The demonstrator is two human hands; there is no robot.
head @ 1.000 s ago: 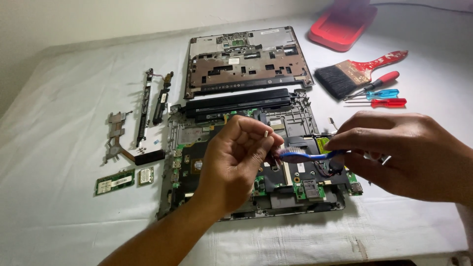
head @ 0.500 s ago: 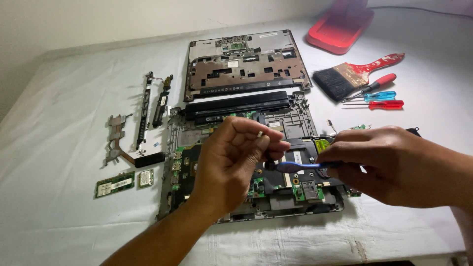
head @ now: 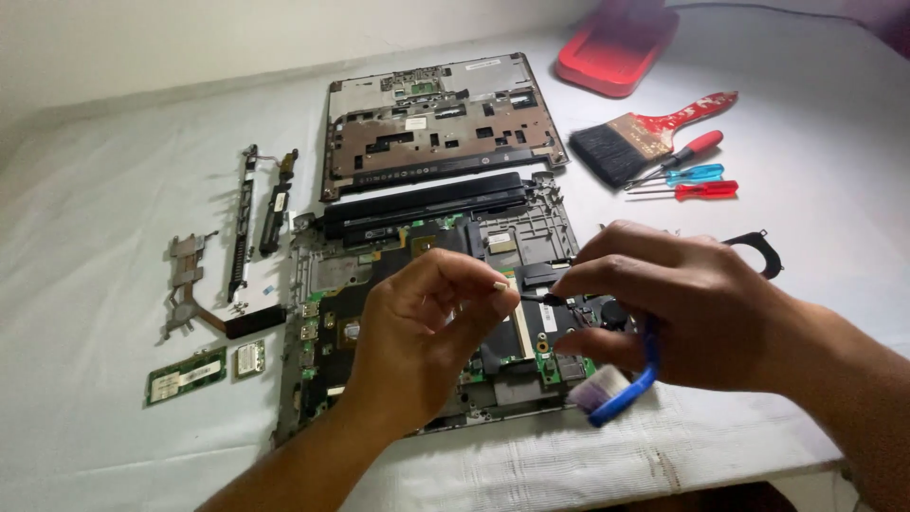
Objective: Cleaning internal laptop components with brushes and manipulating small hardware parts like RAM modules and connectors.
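Note:
An opened laptop base with its dark motherboard (head: 379,275) lies on a white cloth. My left hand (head: 417,332) hovers over the board, its thumb and forefinger pinching a small white connector tip (head: 500,284). My right hand (head: 682,313) is just to the right. Its fingertips pinch a thin black cable (head: 533,297) that runs toward the left hand. The lower fingers of the same hand hold a blue toothbrush (head: 630,389), whose pale bristles point down near the laptop's front edge.
Behind the base lie a brown-grey palm-rest cover (head: 436,123) and a long black bar (head: 427,209). A paintbrush (head: 645,137), screwdrivers (head: 692,175), a red tray (head: 616,47) and a black ring part (head: 758,248) sit at the right. A heat pipe (head: 190,284), speaker strips (head: 245,223) and green cards (head: 185,376) lie at the left.
My right hand has swung the toothbrush from lying across the board to hanging downward, and its fingertips have closed on the thin cable. My left hand stays pinched in place.

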